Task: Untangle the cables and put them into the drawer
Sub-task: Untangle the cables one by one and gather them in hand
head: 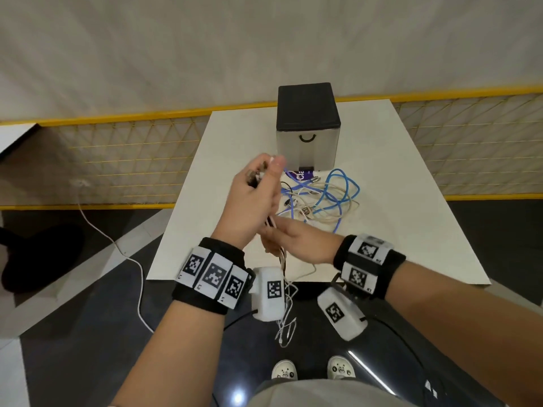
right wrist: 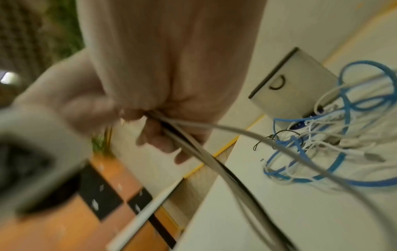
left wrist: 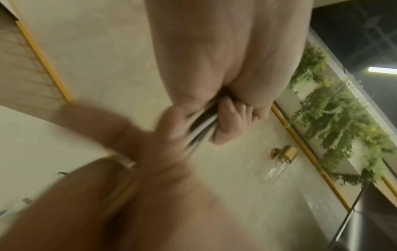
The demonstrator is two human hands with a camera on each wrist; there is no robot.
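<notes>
A person's left hand (head: 249, 198) grips a bundle of pale cables (head: 271, 224), the right hand (head: 296, 240) pinching it just below; beyond both hands, the blue-and-white tangle (head: 323, 198) lies before the closed drawer (head: 308, 148), nothing apparently stowed yet

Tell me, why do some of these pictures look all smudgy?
In the left wrist view the right hand is smeared by motion blur; in the right wrist view the left wrist camera sits too close and out of focus, though the blue cable reads well; the head view is sharpest, with its yellow rail bowed by the wide lens.
</notes>
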